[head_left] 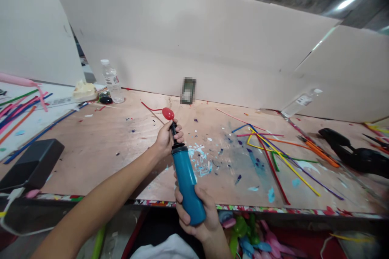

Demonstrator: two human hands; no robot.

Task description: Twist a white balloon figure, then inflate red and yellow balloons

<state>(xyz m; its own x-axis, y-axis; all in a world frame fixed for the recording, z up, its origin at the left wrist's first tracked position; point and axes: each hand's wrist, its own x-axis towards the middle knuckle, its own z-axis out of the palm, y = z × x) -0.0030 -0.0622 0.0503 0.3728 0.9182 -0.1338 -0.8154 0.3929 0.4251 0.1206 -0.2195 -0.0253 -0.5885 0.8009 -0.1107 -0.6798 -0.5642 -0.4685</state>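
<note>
Left hand (pixel 165 139): here it is, up by the black neck of the pump (pixel 187 186), fingers curled round it, their tips right by the balloon.
Right hand (pixel 208 220): down at the near end, and these fingers are wrapped firmly round the teal barrel.
Pump: slanting through the middle, black neck far and a touch left, wide end near, held by both hands above the near edge of the worktop (pixel 91 145).
Balloon (pixel 168 113): red, at the far tip of the pump, a small round bulb with a thin, flat tail running off to the left.
Strips (pixel 278 178): over on the right, a loose crisscross of red, yellow, purple, orange, blue and green, lying on the worktop.
Bottles: one clear bottle (pixel 112 83) stands upright at far left; another clear bottle (pixel 299 105) tilts against the white board (pixel 182 28) at far right.
Far middle: a small pixelated item (pixel 188 90) by the board, too blurred to name.
Left side: a dark box (pixel 36 164) at the near edge, more colored strips (pixel 18 115) beyond it.
Under the near edge: a pile of bright inflated balloons (pixel 255 234), right of the hands.
</note>
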